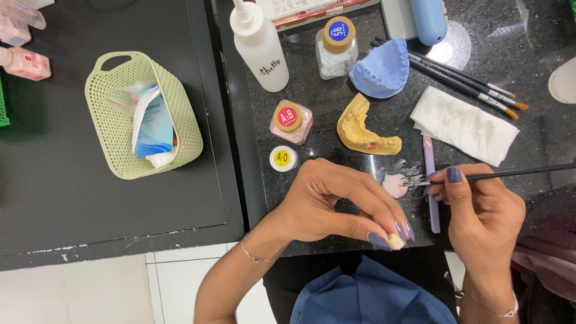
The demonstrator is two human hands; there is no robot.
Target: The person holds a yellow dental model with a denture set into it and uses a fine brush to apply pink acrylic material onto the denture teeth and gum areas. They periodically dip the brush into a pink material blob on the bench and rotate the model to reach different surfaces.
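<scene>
I am pinching a small cream tooth piece (pixel 395 241) with my left hand (pixel 327 204), the thumb and two fingertips (pixel 379 240) closing tightly around it so that only its near end is peeking out below my nails. It is sitting right at the tips, near the edge of the dark stone counter (pixel 540 138), above my blue lap.

My right hand (pixel 483 216) is gripping a thin dark brush (pixel 480 176) like a pen, fingers curling shut around the handle, which is running off to the right. Its bristle tip is touching a pale pink blob (pixel 394 185) on the counter, just left of my knuckles and just beyond the tooth piece. A lilac strip (pixel 431 186) is lying upright beside that blob, partly under my right fingers.

Farther away, a yellow dental cast (pixel 360 129) is resting in the middle, with a blue cast (pixel 381 72) beyond it and a white folded tissue (pixel 462 123) to the right. Spare brushes (pixel 462 81) are lying slantwise past the tissue. To the left of the yellow cast are standing a pink jar (pixel 291 122) and a small white jar (pixel 282 158), with a white squeeze bottle (pixel 259 45) farther off. A green basket (pixel 114 120) is sitting well apart on the left.
</scene>
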